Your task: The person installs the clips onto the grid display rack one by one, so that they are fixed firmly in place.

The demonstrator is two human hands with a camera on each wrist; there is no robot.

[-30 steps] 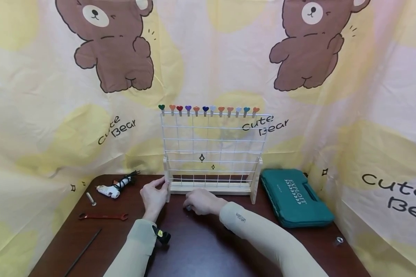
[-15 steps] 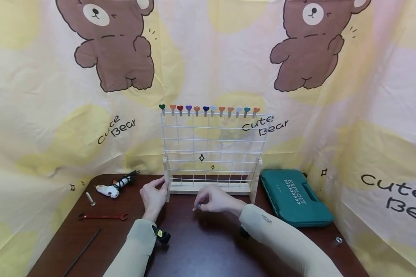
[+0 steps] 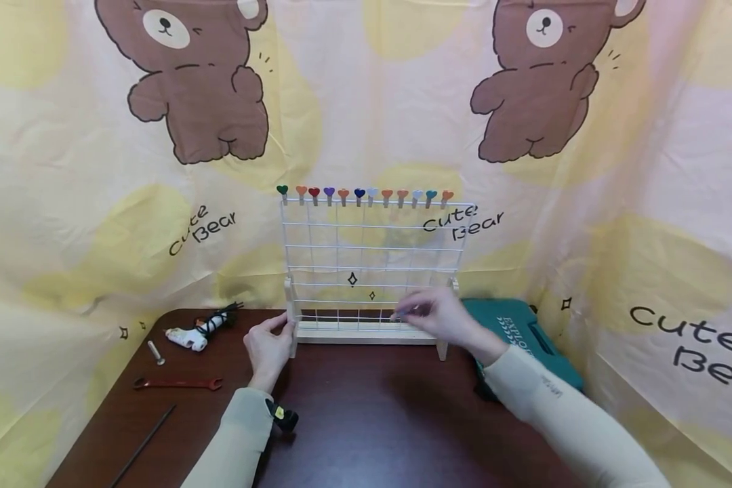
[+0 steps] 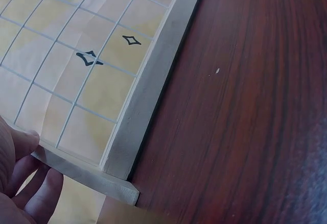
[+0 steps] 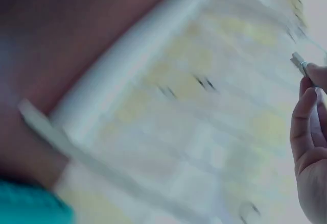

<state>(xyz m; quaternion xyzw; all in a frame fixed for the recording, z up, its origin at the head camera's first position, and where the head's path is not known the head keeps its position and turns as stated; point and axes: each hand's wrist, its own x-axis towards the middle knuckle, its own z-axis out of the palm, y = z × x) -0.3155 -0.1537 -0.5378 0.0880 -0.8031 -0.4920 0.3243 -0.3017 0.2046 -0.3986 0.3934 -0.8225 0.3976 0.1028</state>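
A white wire grid [image 3: 372, 248] stands upright in a pale wooden base [image 3: 354, 335]. Along its top wire sits a row of several small heart-topped clothespins [image 3: 359, 194]. My left hand [image 3: 268, 346] grips the base's left side post [image 4: 84, 175], thumb on one face and fingers on the other. In front of the grid's lower right part, my right hand [image 3: 445, 318] is raised, pinching a small wooden clothespin [image 5: 300, 63] between thumb and fingers. Its heart is mostly hidden, with a bluish bit showing in the head view.
On the table's left lie a white glue gun [image 3: 189, 337], a bolt [image 3: 155, 352], a red wrench [image 3: 177, 384] and a thin black rod [image 3: 143, 444]. A teal case [image 3: 545, 349], partly behind the right arm, lies at right. A bear-print curtain [image 3: 366, 102] hangs behind.
My right hand has lifted from the tabletop before the base and moved up and right, carrying the clothespin. The left hand keeps its grip on the side post.
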